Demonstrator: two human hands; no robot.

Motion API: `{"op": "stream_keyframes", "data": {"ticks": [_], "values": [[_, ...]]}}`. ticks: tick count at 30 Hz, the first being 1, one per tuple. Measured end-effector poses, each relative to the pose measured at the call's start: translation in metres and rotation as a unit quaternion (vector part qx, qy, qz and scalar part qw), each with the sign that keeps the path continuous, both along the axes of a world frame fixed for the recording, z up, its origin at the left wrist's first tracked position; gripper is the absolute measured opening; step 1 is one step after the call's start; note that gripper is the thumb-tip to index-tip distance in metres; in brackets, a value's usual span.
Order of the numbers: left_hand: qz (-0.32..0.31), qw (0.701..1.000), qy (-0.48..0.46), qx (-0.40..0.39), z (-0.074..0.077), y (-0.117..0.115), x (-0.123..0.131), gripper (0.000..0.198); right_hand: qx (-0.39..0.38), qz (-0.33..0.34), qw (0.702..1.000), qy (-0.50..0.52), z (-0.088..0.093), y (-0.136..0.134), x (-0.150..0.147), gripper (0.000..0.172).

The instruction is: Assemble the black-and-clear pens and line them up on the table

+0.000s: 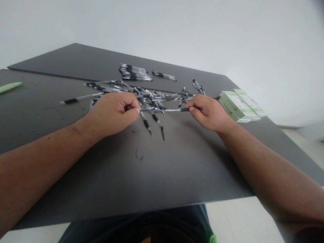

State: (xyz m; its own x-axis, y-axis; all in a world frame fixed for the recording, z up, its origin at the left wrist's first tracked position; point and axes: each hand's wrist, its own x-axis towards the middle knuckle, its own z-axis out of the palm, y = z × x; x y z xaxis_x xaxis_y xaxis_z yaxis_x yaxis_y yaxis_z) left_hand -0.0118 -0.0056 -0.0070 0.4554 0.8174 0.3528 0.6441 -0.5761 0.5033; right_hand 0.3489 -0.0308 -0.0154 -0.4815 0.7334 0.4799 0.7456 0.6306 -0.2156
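Note:
My left hand (115, 113) and my right hand (209, 111) hold one clear pen with a black grip (164, 110) level between them, just above the dark table (152, 168). The left fingers pinch its left end, the right fingers pinch its black grip end. Behind the pen lies a loose heap of pens and pen parts (152, 96). A small black pen piece (162, 132) and a pen (146, 124) lie on the table just under the held pen.
A neat row of assembled pens (134, 72) lies at the back, with a pair of pens (164, 75) beside it. Two green and white boxes (240, 105) sit at the right. A single pen (78, 98) lies left of the heap. A green object (10, 87) is at far left.

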Motion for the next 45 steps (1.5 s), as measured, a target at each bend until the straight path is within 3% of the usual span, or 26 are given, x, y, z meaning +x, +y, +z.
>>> {"op": "stream_keyframes", "data": {"ticks": [11,21,32,39,45], "values": [[0.022,1.000,0.012,-0.019,0.001,-0.001,0.001,0.013,0.005,0.011,1.000,0.000,-0.001,0.001,0.001,0.024],[0.009,1.000,-0.012,0.024,-0.004,0.004,-0.004,0.011,-0.009,0.005,1.000,-0.001,0.003,-0.002,-0.002,0.023],[-0.032,0.999,0.018,0.022,-0.009,0.001,0.003,0.016,-0.010,0.005,1.000,-0.019,0.001,-0.004,-0.008,0.023],[-0.073,0.992,0.094,0.040,-0.010,-0.010,0.012,0.028,-0.006,0.015,1.000,-0.017,-0.003,-0.021,-0.035,0.020],[-0.140,0.983,0.088,0.080,-0.014,-0.018,0.018,0.028,-0.033,0.043,0.999,-0.005,-0.007,-0.036,-0.056,0.017]]}}
